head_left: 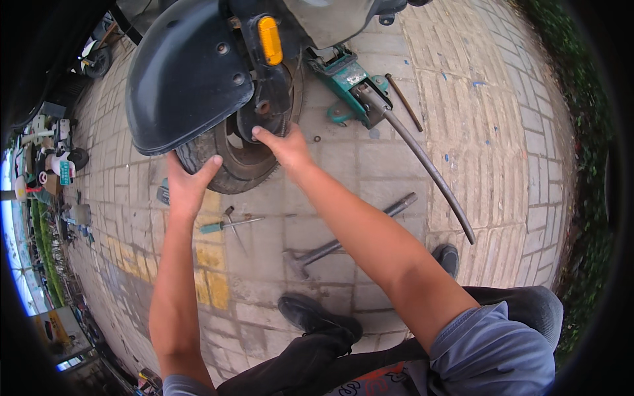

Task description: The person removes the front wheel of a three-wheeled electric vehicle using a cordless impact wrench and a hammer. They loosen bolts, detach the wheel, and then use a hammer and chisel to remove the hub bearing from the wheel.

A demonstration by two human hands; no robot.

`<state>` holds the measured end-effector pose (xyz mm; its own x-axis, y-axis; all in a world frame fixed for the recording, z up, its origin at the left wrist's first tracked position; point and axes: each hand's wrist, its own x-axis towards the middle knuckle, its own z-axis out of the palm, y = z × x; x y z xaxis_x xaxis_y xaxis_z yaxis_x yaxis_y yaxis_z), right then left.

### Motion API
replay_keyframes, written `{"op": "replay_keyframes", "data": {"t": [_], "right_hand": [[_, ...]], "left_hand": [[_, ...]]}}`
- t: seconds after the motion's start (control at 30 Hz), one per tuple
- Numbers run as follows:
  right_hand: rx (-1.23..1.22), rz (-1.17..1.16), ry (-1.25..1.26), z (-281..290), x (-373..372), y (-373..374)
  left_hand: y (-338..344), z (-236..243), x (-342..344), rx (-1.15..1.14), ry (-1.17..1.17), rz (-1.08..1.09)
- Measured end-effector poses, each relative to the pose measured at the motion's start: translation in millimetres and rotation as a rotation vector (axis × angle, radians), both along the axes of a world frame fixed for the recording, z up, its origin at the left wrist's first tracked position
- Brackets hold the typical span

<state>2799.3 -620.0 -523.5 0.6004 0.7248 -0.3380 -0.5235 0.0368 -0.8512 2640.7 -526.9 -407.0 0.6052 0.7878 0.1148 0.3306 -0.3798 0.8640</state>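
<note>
Fingers (212, 162) and fingers (259, 134) gripping tyre (224, 175) sides.

Flat daylight, overcast feel; no hard-edged shadows. Soft shade pools on the brick paving (396, 165) directly under the black fender (185, 79) and wheel. Mild sheen on the fender's upper curve, no real glare. The orange reflector (269, 39) above the fender reads bright. Paving joints bow strongly away from the fender toward the frame rim (fisheye), ending in a black vignette. Far left of the fender, sky blown white. Centre sharp; the rim smears.
</note>
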Motion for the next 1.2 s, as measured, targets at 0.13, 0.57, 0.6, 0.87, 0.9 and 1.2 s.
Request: {"op": "replay_keyframes", "data": {"t": [0.13, 0.57, 0.6, 0.87, 0.9, 1.2], "right_hand": [[-0.044, -0.004, 0.064, 7.4, 10.8, -19.1], [-0.005, -0.003, 0.265, 0.5, 21.2, -14.8], [0.018, -0.012, 0.269, -3.0, 21.7, -15.5], [0.084, -0.105, 0.259, -5.7, 12.6, -13.7], [0.032, -0.13, 0.261, -1.1, 7.9, -15.3], [0.127, -0.034, 0.183, -11.3, 15.5, -17.8]], "left_hand": [[-44.8, -3.3, 15.6, 0.163, -0.017, 0.088], [-44.0, 4.6, 30.5, 0.142, -0.013, -0.085], [-44.6, 4.2, 30.3, 0.152, -0.004, -0.086], [-48.3, 6.0, 24.1, 0.11, 0.066, -0.076], [-49.3, 3.9, 21.2, 0.111, 0.077, -0.063], [-49.7, -3.9, 10.6, 0.042, 0.044, -0.023]]}}
